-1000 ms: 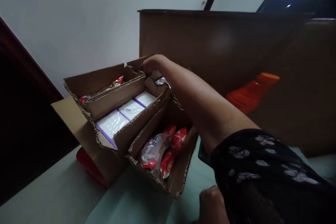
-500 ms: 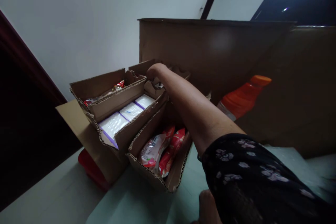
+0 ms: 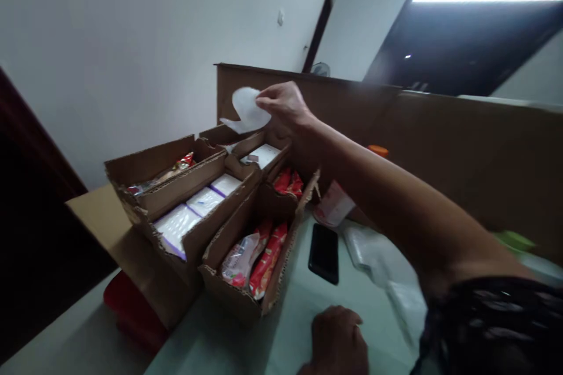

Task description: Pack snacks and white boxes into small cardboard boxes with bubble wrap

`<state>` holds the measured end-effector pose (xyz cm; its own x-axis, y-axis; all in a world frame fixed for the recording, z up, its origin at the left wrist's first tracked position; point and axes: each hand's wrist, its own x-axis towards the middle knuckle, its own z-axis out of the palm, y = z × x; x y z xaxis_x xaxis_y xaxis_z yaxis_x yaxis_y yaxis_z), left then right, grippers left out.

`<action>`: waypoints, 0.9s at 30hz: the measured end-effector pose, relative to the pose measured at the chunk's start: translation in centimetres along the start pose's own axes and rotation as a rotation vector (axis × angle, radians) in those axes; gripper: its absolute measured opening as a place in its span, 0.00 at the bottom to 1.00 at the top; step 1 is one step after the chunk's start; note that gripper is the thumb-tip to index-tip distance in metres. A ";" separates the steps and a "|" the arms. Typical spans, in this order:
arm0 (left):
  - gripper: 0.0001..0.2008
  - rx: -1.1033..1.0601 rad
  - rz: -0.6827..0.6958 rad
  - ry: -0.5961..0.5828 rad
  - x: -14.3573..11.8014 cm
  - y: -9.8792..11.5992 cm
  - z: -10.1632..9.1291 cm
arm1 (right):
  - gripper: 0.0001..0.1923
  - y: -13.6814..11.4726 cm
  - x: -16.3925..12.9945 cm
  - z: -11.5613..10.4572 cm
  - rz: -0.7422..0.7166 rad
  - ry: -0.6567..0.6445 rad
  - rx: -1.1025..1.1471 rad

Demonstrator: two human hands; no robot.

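My right hand (image 3: 284, 104) is raised above the far end of a divided cardboard box and pinches a thin white tissue (image 3: 247, 110) that hangs to its left. Below it, a compartment holds a white pack (image 3: 264, 155). White tissue packs with purple edges (image 3: 193, 211) fill the nearer middle compartment. Red and white snack packets (image 3: 268, 261) lie in the right compartment of the cardboard box (image 3: 233, 296). My left hand (image 3: 338, 340) rests on the table at the bottom, its fingers curled in a fist with nothing visible in them.
A black phone (image 3: 324, 253) lies right of the box, near clear plastic bags (image 3: 373, 252) and a pink-white packet (image 3: 334, 205). Behind stands a tall cardboard panel (image 3: 360, 108). A red object (image 3: 136, 313) sits under the box's left flap. An orange cap (image 3: 378, 150) shows behind my right arm.
My right hand has risen out of the far compartment, now with the white tissue. The view has shifted, bringing the phone and more of my left hand into sight.
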<state>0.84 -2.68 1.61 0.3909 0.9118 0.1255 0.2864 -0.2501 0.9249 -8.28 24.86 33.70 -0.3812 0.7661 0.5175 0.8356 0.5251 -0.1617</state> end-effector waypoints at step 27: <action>0.15 0.090 0.066 0.079 -1.7 -0.5 -0.2 | 0.32 14.7 -54.2 -6.8 0.342 -0.450 -0.248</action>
<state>-0.11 -4.03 1.00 0.3427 0.9142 0.2161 0.3406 -0.3353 0.8784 27.37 -11.47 9.02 -0.1603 0.9854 0.0571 0.9864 0.1620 -0.0279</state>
